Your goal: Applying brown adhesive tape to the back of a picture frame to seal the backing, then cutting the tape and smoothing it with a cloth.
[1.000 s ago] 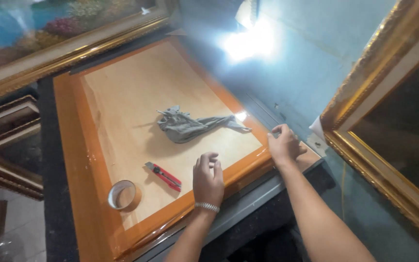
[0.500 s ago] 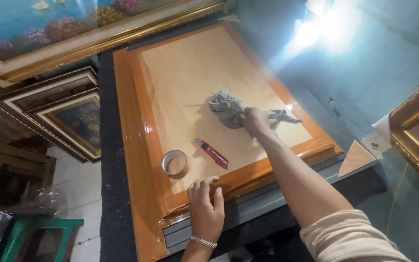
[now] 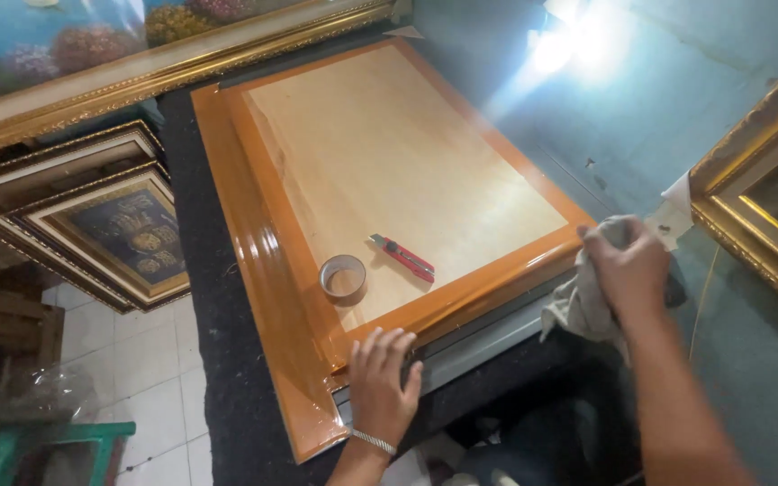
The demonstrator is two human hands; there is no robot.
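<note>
A large glossy orange wooden picture frame (image 3: 254,261) lies face down on a dark table, its back covered with light brown board (image 3: 389,153). My left hand (image 3: 382,382) rests flat with fingers spread on the frame's near corner, above a grey metal rail (image 3: 479,346). My right hand (image 3: 628,265) grips a crumpled grey cloth (image 3: 578,310) at the frame's near right corner, just off its edge. On the board sit a roll of brown tape (image 3: 343,278) and a red utility knife (image 3: 403,256).
A gilt-framed painting (image 3: 137,63) leans at the far side. More ornate frames (image 3: 101,225) stand on the tiled floor at left, near a green stool (image 3: 47,445). Another gold frame (image 3: 758,216) stands at right against a teal wall with strong glare.
My right hand picked the grey cloth off the middle of the board and carried it to the near right corner. The view has shifted right; my left hand stays on the near edge.
</note>
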